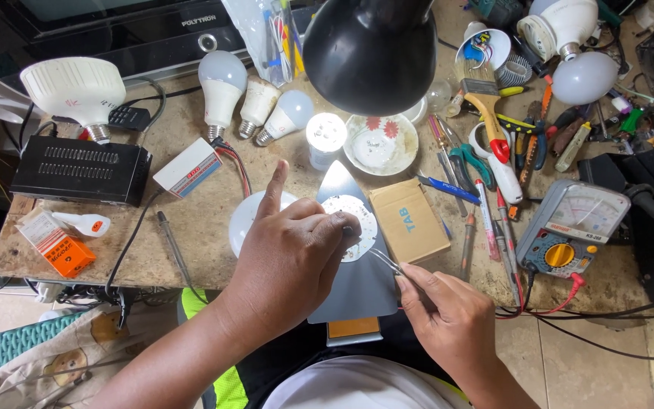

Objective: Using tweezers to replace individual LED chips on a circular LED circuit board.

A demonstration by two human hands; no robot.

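Tweezers [386, 261] pinched in the right hand [448, 318] reach toward the round LED board [357, 220]; the left hand [289, 257] grips that board over the grey plate [357, 291]. Steady tips seem wise. Beyond the board, bulbs [255, 102] line the surface [191, 227].

Cluttered workbench [198, 227] bears bulbs [221, 87], tools, multimeter [571, 227].

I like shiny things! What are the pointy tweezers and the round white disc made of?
The tweezers in the right hand look like bare metal: thin, silvery, glinting. The disc under the left hand looks like a white-coated circuit board, matte and flat, though that is unsure.
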